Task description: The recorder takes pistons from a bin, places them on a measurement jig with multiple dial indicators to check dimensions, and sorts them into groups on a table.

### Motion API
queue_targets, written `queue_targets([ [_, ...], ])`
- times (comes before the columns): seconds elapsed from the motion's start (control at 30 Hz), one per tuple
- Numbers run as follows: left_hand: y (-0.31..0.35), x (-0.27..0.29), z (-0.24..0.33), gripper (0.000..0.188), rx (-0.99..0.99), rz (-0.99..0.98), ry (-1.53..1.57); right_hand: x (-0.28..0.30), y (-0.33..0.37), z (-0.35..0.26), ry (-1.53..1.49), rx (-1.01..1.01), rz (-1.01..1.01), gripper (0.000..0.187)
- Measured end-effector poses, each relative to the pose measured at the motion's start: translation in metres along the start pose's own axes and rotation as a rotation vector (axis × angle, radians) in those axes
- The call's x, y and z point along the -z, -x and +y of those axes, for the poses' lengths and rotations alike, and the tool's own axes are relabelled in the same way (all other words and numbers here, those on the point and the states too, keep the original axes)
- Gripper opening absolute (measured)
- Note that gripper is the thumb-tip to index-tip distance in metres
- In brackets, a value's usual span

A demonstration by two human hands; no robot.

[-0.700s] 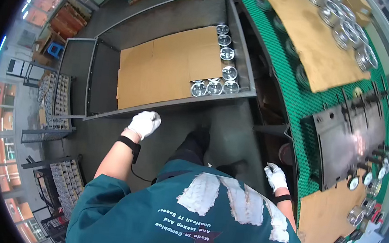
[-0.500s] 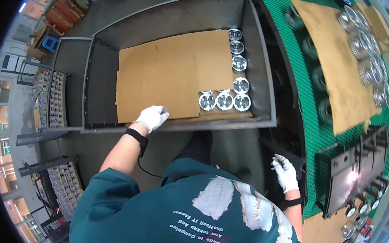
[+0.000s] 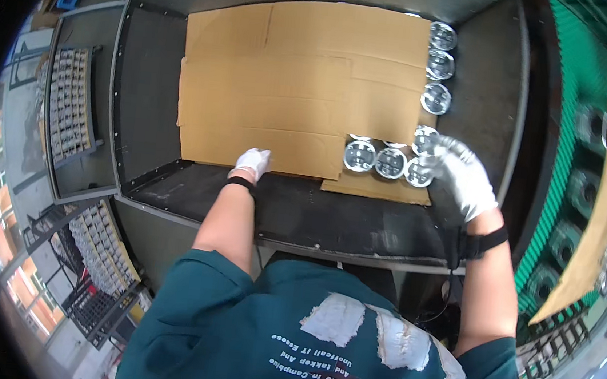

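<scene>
The white-gloved left hand [image 3: 253,161], fingers curled, hold unclear, perhaps steadies the brown cardboard sheet [image 3: 290,100]. The white-gloved right hand [image 3: 467,177], grip too blurred to tell, reaches shiny round metal parts [image 3: 391,163], seemingly rowed compactly, toward the dark metal bin [image 3: 489,83]'s near-right corner.

So my dark metal bin [image 3: 485,83] basically fills the upper middle of the frame: big brown cardboard [image 3: 275,103] over most of it, shiny round metal parts [image 3: 391,163] right of centre, cardboard strip [image 3: 376,190] poking out below them.
</scene>
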State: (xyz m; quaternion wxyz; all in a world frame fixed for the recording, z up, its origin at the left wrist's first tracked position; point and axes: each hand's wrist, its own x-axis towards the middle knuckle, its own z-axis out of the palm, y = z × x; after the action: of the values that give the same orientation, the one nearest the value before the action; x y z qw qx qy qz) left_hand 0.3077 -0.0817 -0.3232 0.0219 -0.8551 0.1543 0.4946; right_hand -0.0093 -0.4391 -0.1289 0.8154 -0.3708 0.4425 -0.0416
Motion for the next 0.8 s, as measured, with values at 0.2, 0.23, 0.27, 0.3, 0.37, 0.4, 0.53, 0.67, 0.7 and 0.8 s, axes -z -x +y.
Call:
queue_targets([
  [0.2,-0.058,-0.095,-0.049,0.050,0.068,-0.001,0.524,0.032,-0.143,0.030,0.308,-0.156,0.264,0.049],
  [0.23,-0.057,-0.095,-0.035,0.050,0.082,-0.012,0.532,0.047,-0.160,0.043,0.353,-0.192,0.298,0.050],
  [0.27,-0.048,-0.091,-0.023,0.043,0.292,0.003,0.740,0.064,-0.176,0.062,0.396,-0.238,0.329,0.050],
  [0.3,-0.043,-0.090,-0.021,0.037,0.508,0.034,0.946,0.077,-0.190,0.075,0.540,-0.258,0.297,0.057],
  [0.37,-0.051,-0.105,-0.064,0.042,0.556,0.036,1.030,0.093,-0.216,0.101,0.684,-0.289,0.289,0.060],
  [0.4,-0.058,-0.116,-0.078,0.045,0.564,0.036,1.053,0.100,-0.230,0.113,0.823,-0.298,0.301,0.064],
  [0.53,-0.073,-0.129,-0.052,0.058,0.823,0.099,1.340,0.146,-0.259,0.151,0.942,-0.278,0.395,0.073],
  [0.67,-0.091,-0.137,-0.055,0.055,1.050,0.195,1.508,0.133,-0.277,0.179,0.800,-0.272,0.420,0.075],
  [0.7,-0.093,-0.141,-0.057,0.055,1.057,0.196,1.506,0.133,-0.279,0.187,0.791,-0.291,0.380,0.074],
  [0.8,-0.090,-0.146,-0.056,0.060,0.830,0.205,1.999,0.137,-0.277,0.194,0.706,-0.338,0.378,0.068],
])
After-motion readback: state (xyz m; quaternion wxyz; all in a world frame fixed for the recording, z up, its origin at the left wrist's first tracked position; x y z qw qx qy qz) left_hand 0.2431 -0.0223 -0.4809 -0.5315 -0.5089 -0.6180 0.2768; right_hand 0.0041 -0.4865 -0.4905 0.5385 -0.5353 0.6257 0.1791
